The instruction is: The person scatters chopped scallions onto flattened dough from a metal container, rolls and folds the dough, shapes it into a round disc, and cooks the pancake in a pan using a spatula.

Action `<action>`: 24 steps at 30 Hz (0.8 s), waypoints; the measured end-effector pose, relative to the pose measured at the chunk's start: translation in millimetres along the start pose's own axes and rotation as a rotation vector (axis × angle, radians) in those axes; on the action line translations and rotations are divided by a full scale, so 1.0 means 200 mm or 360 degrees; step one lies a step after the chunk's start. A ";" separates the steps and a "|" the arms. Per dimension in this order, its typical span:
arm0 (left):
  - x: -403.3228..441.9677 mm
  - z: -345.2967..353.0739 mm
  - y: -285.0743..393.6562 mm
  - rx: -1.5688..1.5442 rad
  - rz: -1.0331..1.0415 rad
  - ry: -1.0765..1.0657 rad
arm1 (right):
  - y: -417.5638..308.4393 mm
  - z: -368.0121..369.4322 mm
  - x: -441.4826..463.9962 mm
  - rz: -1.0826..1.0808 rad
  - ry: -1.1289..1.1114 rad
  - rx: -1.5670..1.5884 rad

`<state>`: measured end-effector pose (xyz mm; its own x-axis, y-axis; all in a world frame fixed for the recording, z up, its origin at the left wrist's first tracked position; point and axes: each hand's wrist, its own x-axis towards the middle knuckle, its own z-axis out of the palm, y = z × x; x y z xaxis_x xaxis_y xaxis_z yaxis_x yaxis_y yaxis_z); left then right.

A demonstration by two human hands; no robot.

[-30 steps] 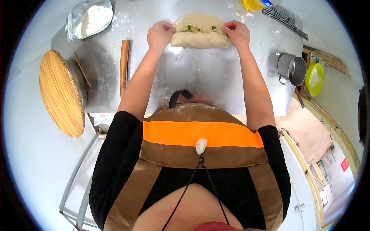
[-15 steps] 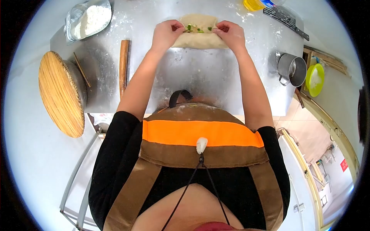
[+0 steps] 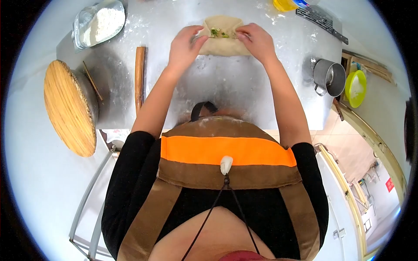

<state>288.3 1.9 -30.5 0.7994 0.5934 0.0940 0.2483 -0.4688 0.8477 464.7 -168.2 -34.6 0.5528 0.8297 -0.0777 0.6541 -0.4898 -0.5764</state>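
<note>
A pale sheet of dough (image 3: 224, 48) lies on the metal table, its near part folded into a thick roll and its far part flat. Bits of green filling (image 3: 219, 33) show in the middle between the side edges. My left hand (image 3: 185, 45) is at the dough's left edge, thumb and forefinger apart, with nothing visible between them. At the right edge, my right hand (image 3: 257, 41) has its thumb and fingers pinched on the dough.
Flour fills a clear container (image 3: 102, 26) at the back left. A wooden stick (image 3: 139, 78) and a round wooden lid (image 3: 69, 108) are on the left. On the right are a metal cup (image 3: 329, 78), a slotted cleaver (image 3: 320, 24), an oil bottle (image 3: 287, 4) and a green bowl (image 3: 356, 89).
Both hands have moved inward with the dough's side edges, and the dough is narrower. The left thumb and forefinger have parted. Less of the green filling shows.
</note>
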 end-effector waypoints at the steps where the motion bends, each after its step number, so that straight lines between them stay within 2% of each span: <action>1: -0.03 -0.02 -0.04 -0.0001 -0.0001 0.0007 | 0.02 -0.01 -0.07 -0.0031 0.0166 0.0035; 2: -0.06 -0.04 -0.10 0.0181 0.0168 -0.0062 | 0.04 -0.02 -0.12 -0.0067 0.0330 0.0074; 3: -0.09 -0.06 -0.13 0.0363 0.0329 -0.0140 | 0.04 -0.02 -0.18 -0.0070 0.0321 0.0079; 5: -0.12 -0.07 -0.06 0.0294 0.0300 -0.0171 | 0.05 -0.03 -0.26 -0.0226 0.0388 0.0144; 9: -0.12 -0.06 -0.09 0.0282 0.0350 -0.0294 | 0.04 -0.01 -0.26 -0.0130 0.0395 0.0298; 11: -0.12 -0.06 -0.12 0.0259 0.0356 -0.0320 | 0.05 -0.01 -0.24 -0.0200 0.0157 0.0342; 16: -0.05 -0.08 -0.12 0.0252 0.0443 -0.0336 | 0.10 -0.03 -0.19 -0.0151 0.0091 0.0444; 18: -0.01 -0.08 -0.10 0.0108 0.0175 -0.0340 | 0.13 -0.01 -0.15 -0.0111 0.0082 0.0476; 19: 0.01 -0.06 -0.14 -0.0034 -0.0009 -0.0383 | 0.16 0.01 -0.12 0.0070 0.0060 0.0722; 20: 0.03 -0.04 -0.17 -0.0034 -0.0012 -0.0384 | 0.20 0.04 -0.10 0.0253 0.0037 0.0966; 22: 0.07 -0.01 -0.16 -0.0360 -0.0519 -0.0224 | 0.17 0.02 -0.04 0.0221 0.0151 0.0864; 23: 0.09 -0.01 -0.16 -0.0140 -0.0460 -0.0181 | 0.17 0.02 -0.02 0.0385 0.0208 0.0949; 24: 0.08 0.01 -0.13 -0.0139 -0.0459 -0.0182 | 0.17 0.03 0.00 0.0546 0.0266 0.1031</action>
<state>295.9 22.0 -52.9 0.7605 0.6139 -0.2116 0.4294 -0.2311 0.8730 484.7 -183.3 -59.4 0.7756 0.5820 -0.2445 0.0246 -0.4149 -0.9095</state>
